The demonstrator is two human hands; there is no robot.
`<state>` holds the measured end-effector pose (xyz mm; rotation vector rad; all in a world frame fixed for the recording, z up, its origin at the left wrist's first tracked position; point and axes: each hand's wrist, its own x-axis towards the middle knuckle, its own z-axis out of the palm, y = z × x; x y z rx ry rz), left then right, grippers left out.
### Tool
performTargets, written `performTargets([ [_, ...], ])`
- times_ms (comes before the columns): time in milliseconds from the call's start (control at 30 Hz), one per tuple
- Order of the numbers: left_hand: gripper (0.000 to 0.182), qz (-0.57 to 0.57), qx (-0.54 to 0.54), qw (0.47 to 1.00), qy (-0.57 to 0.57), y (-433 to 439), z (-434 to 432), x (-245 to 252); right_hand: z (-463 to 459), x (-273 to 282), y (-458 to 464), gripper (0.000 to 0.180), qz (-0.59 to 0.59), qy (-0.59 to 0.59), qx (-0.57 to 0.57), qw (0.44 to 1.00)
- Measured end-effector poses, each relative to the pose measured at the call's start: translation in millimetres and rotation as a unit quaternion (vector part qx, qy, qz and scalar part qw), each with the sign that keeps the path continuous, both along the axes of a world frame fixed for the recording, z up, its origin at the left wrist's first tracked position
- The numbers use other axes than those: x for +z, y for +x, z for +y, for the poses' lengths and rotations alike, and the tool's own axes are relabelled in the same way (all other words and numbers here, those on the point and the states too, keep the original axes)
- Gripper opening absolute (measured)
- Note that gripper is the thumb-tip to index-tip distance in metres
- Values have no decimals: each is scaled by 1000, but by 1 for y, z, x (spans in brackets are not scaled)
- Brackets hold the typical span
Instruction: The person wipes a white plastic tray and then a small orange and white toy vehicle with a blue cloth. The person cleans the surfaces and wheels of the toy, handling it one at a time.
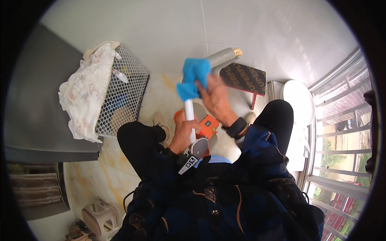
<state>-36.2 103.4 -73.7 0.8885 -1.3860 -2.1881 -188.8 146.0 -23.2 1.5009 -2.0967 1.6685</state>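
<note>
My left hand (182, 132) grips a white tube (189, 109) that stands out between my knees. At the tube's near end is a grey rounded part (199, 147), with a black-and-white printed piece (187, 165) beside it. My right hand (217, 101), a little blurred, holds a blue cloth (195, 72) over the tube's far end, so that end is hidden. Below my hands lies an orange part (208, 126) with a small dark label, among grey rounded parts. I cannot tell what the whole item is.
A mesh cage (128, 87) draped with a floral cloth (89, 87) stands at the left. Ahead are a rolled grey mat (221, 57) and a dark printed board (245, 78) with red legs. A plastic stool (101, 215) is at lower left; a barred window (340, 129) is on the right.
</note>
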Motion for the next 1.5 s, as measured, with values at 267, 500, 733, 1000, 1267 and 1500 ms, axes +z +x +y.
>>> performTargets([
  [267,17,23,4,1000,-1,4,-1,9,8,-15,-34,54,4,-129,-40,991],
  [500,20,26,-1,1000,-7,1,4,22,13,-3,-35,43,69,-86,-114,987],
  [733,23,33,23,999,8,1,5,15,22,-1,14,58,131,111,12,985],
  [1000,24,-8,-3,1000,2,2,7,24,48,25,-98,23,-217,-108,-190,951],
  [1267,27,9,-23,1000,-20,0,13,16,38,6,-61,42,-629,-258,131,722],
  [1500,19,51,-48,998,-2,5,4,-16,23,3,-49,37,-591,-276,252,715],
])
